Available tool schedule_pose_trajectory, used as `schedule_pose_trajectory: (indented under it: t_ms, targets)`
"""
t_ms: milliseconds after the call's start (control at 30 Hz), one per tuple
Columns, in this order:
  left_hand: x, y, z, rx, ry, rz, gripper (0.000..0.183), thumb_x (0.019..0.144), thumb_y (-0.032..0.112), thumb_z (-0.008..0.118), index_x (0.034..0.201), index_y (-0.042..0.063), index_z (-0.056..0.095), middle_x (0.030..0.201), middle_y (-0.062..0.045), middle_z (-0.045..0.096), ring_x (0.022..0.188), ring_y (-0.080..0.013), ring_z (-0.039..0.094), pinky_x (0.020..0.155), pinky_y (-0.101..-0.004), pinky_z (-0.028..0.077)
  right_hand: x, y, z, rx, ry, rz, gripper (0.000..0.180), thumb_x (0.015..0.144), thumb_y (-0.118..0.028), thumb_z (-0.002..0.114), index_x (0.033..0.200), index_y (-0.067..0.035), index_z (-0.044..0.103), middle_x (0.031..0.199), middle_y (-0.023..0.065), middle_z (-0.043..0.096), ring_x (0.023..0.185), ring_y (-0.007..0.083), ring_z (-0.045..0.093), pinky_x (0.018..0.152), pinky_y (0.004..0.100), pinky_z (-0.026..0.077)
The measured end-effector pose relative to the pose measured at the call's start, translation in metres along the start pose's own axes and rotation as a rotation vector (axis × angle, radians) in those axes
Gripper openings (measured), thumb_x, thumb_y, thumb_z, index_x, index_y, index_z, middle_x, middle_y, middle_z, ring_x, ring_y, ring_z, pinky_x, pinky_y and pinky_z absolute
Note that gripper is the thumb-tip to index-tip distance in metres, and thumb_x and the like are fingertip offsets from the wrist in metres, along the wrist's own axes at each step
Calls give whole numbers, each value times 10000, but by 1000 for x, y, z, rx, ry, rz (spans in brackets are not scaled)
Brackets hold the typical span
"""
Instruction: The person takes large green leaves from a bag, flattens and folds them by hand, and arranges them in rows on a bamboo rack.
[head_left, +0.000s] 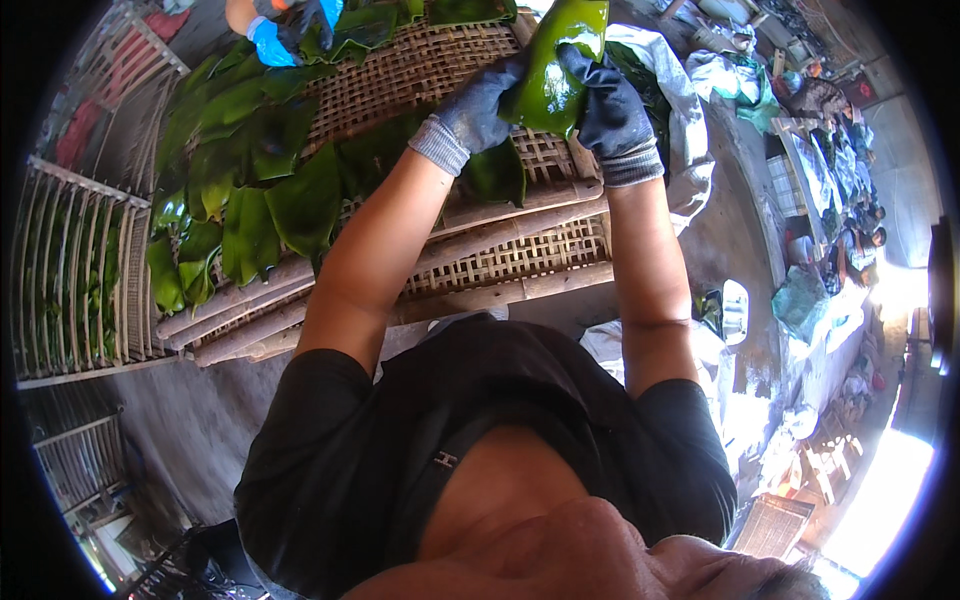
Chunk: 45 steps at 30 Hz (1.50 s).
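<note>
A glossy green sheet, perhaps kelp or a leaf (551, 82), is stretched between my two hands, above the right end of a woven bamboo tray (375, 86). My left hand (484, 105), in a dark glove with a grey cuff, grips its left edge; the fingertips are partly hidden behind it. My right hand (615, 112), gloved alike, pinches its right edge with the thumb on top. More flat green sheets (304, 202) lie overlapping on the tray, several hanging over its near edge. One sheet (495, 172) lies just below my left hand.
Another person's blue-gloved hand (271, 43) is over the tray's far left part. A white sack (686, 127) with dark green pieces stands right of the tray. Slatted racks (75, 262) holding green sheets stand at left. Bamboo poles (517, 289) edge the stacked trays before me. People sit far right.
</note>
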<state>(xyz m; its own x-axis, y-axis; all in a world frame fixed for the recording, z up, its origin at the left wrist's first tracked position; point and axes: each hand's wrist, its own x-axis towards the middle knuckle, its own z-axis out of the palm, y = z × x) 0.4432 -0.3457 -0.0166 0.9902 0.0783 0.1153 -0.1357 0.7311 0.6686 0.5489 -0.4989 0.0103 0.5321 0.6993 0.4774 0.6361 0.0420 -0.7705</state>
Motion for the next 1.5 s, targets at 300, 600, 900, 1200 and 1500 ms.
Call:
schedule_pose_trajectory:
  t_ms: [300, 600, 900, 1200, 1500]
  targets:
    - [62, 29, -51, 1067, 187, -99, 529, 885, 408, 698, 1264, 53, 592, 1197, -87, 636, 1100, -224, 597, 863, -415, 515, -78, 69, -20, -598, -64, -89, 389, 825, -73, 689, 1212, -69, 655, 1184, 152, 673, 1115, 325, 624, 997, 398, 469]
    - [119, -28, -92, 1392, 122, -317, 423, 887, 334, 703, 1171, 27, 644, 1112, -137, 688, 1043, -235, 614, 957, -359, 463, -100, 175, -25, -342, -246, 24, 180, 889, -67, 630, 1060, -37, 677, 930, 103, 705, 778, 220, 687, 666, 301, 552]
    - [86, -48, -96, 1696, 283, -336, 394, 920, 388, 627, 1207, 118, 637, 1157, -119, 673, 1060, -291, 627, 974, -411, 472, -110, 196, -40, 336, -308, 290, 172, 946, -176, 616, 1024, -26, 651, 816, 68, 672, 615, 154, 660, 545, 264, 541]
    - [76, -41, -52, 2101, 369, -55, 370, 878, 279, 666, 1204, 106, 640, 1182, -179, 653, 1118, -357, 603, 983, -453, 463, -79, 141, -26, 901, -424, 1037, 279, 938, -300, 670, 959, -22, 657, 759, 79, 679, 552, 179, 652, 484, 285, 535]
    - [78, -63, -66, 2228, 248, 123, 412, 913, 147, 524, 1319, 78, 531, 1357, -189, 540, 1243, -355, 520, 1043, -424, 435, -68, 101, -98, 507, -766, 896, 371, 969, -361, 613, 888, -4, 672, 642, 89, 654, 511, 160, 643, 450, 277, 500]
